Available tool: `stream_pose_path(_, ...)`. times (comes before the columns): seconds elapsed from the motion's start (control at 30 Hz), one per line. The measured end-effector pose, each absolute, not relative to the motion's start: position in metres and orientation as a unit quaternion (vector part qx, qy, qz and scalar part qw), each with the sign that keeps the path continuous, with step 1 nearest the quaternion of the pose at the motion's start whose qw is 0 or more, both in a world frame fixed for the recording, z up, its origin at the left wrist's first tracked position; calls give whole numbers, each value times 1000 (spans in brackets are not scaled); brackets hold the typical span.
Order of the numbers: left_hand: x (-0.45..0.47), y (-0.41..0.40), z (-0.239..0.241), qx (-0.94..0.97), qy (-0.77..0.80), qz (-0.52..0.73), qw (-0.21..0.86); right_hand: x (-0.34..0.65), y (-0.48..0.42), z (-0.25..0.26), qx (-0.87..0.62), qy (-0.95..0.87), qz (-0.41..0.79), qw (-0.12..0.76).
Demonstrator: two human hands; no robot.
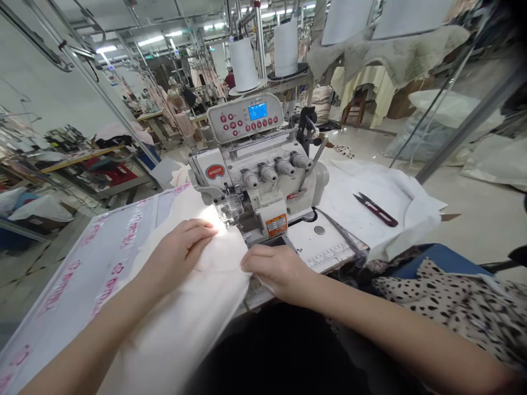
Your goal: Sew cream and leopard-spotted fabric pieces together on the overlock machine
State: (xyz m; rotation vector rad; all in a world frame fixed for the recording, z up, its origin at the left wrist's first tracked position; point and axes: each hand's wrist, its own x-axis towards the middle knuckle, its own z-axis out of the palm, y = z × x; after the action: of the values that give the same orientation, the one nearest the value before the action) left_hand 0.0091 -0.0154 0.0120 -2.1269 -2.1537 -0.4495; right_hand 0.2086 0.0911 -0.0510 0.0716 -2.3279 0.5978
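Observation:
A length of cream-white fabric (185, 323) runs from the lit needle area of an overlock sewing machine (263, 170) down over the table's front edge. Close to the presser foot, my left hand (185, 247) lies on the fabric with its fingers together, pressing or pinching it; its fingertips are beside the lamp glow. My right hand (275, 269) is closed on the fabric's right edge, in front of the machine bed. Under the foot, the cloth's edge is partly hidden by the machine and the glare.
Dark red thread snips (376, 209) lie on white cloth (395, 189) at the right. Thread cones (285, 49) stand above the machine. Spotted fabric (453, 302) is heaped at the lower right. Printed plastic sheeting (102, 258) covers the left table.

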Motion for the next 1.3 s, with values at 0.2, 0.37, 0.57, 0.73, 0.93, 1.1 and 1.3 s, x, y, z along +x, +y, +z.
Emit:
stream_pose_path(0.2, 23, -21, 11, -742, -653, -136, 69, 206, 86, -61, 37, -878, 205, 431)
stream_pose_path(0.37, 9, -21, 15, -677, -718, -154, -55, 198, 86, -64, 54, -847, 201, 489)
stream_pose_path(0.57, 6, -27, 11, -705, -696, -135, -20, 200, 93, -60, 51, -883, 201, 422)
stream_pose_path(0.73, 17, -26, 11, -746, -656, -111, 26, 209, 97, -55, 42, -906, 181, 381)
stream_pose_path(0.93, 13, -13, 17, -728, -674, -123, -17, 199, 107, -53, 41, -907, 206, 364)
stream_pose_path(1.1, -7, 2, 20, -710, -690, -123, -71, 181, 119, -52, 18, -885, 246, 394)
stream_pose_path(1.3, -34, 32, 27, -670, -723, -166, 23, 179, 114, -54, -20, -871, 280, 403)
